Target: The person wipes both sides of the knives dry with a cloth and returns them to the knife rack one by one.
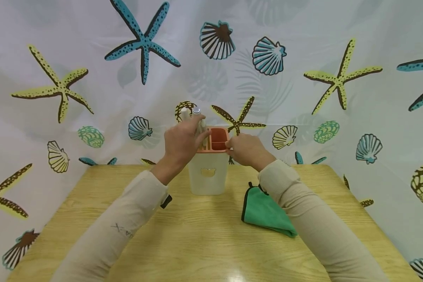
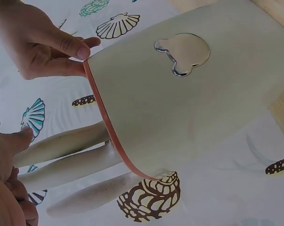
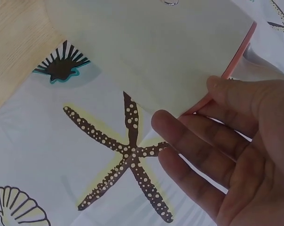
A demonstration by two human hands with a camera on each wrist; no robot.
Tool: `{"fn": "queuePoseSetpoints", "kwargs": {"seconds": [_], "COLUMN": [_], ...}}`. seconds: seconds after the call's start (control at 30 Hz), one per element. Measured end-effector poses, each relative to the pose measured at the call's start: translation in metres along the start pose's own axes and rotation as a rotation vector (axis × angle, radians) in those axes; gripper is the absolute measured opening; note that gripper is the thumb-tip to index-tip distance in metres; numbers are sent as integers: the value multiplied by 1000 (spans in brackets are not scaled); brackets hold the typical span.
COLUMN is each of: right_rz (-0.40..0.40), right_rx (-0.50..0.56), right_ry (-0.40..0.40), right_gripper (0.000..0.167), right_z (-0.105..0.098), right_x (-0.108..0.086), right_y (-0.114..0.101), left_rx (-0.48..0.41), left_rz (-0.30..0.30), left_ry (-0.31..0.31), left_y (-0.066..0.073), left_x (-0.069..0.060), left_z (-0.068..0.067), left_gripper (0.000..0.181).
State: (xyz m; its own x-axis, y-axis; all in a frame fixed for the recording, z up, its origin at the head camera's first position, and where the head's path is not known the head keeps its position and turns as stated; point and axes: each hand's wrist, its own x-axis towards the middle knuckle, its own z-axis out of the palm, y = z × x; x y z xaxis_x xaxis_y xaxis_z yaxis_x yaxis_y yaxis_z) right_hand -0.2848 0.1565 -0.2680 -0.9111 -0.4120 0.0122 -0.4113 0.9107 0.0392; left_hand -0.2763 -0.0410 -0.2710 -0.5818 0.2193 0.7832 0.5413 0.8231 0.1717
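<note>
A tall white utensil holder (image 1: 208, 176) with an orange rim and divided top stands upright near the back of the table. Several pale utensil handles (image 2: 78, 162) rise from its left side; what they belong to is hidden inside. My left hand (image 1: 183, 141) grips at the handles from above, and one other handle (image 2: 95, 193) stands apart from the fingers. With thumb and fingers, my right hand (image 1: 246, 149) pinches the orange rim (image 2: 102, 110) at the holder's right corner. Its other fingers extend outside the wall, as the right wrist view shows.
A folded green cloth (image 1: 268, 211) with dark edging lies on the wooden table (image 1: 197, 243), partly under the right forearm. Behind the holder hangs a white curtain (image 1: 211, 86) printed with starfish and shells. A red compartment (image 1: 218, 135) is visible in the holder's right half.
</note>
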Motion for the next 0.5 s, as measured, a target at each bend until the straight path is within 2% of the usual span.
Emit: {"fn": "queuePoseSetpoints", "kwargs": {"seconds": [0.13, 0.33, 0.5], "right_rz": [-18, -11, -1], "right_rx": [45, 126, 202], "right_ry": [4, -5, 81], "right_gripper": [41, 69, 79], "right_z": [3, 14, 32], "right_x": [-10, -29, -57], "right_y": [4, 11, 13], "left_rx": [-43, -88, -65], "left_rz": [-42, -20, -34], "left_ry": [2, 23, -40], "left_y": [-1, -2, -6], "left_x": [-10, -30, -54], "left_z": [-3, -5, -8], "left_gripper": [50, 46, 49]}}
